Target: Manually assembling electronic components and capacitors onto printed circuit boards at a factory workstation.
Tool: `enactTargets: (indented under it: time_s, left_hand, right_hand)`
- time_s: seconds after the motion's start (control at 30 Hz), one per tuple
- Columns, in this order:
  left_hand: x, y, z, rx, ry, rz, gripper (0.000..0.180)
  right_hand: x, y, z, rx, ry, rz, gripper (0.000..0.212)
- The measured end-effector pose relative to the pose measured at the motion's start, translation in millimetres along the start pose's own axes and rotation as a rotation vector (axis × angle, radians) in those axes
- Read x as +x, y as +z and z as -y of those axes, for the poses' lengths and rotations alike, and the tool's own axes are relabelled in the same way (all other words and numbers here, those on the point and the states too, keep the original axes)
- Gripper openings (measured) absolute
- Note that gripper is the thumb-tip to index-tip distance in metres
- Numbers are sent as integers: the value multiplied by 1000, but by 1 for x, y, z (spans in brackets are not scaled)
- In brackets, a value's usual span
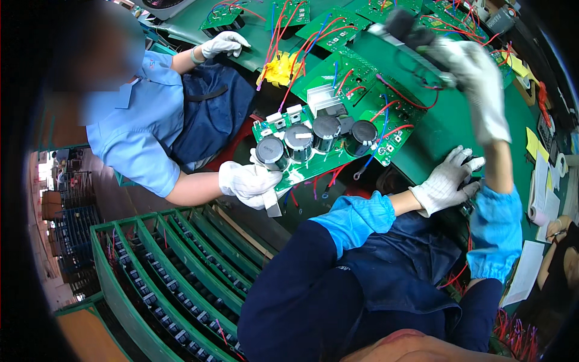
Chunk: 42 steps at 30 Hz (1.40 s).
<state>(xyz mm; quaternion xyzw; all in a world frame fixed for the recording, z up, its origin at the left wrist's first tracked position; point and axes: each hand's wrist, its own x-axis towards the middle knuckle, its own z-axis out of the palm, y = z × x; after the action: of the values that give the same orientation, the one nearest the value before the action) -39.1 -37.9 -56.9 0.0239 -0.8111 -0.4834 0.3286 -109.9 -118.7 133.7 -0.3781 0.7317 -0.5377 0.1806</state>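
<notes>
My left hand, in a white glove, rests on the front edge of the green table with its fingers spread. Raised over the table, my right hand, also gloved, is closed on a dark object with black parts and a pale bar; motion blur hides its kind. Left of my hands, a green circuit board carries large black capacitors and a silver heat sink. A co-worker's gloved hand grips that board's near left corner.
The co-worker's other gloved hand lies on the green table. More wired circuit boards sit along the back, near a yellow bundle. Green slotted racks stand at lower left. Papers lie on the right.
</notes>
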Motion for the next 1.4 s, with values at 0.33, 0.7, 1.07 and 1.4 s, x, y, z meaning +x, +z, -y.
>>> enactTargets:
  time_s: [0.33, 0.7, 1.07, 1.4]
  left_hand:
    - [3, -9, -12, -29, 12, -96, 59]
    - [2, -9, -11, 15, 4, -77, 60]
    - [6, -11, -15, -12, -25, -25, 60]
    - [8, -15, -17, -2, 2, -15, 59]
  right_hand:
    - [-71, -283, -44, -849, -473, -336, 41]
    - [-136, -350, -187, -1501, 268, -485, 57]
    - [-198, -365, -234, -1378, 383, -321, 50]
    - [-182, -346, -190, -1338, 337, -422, 47]
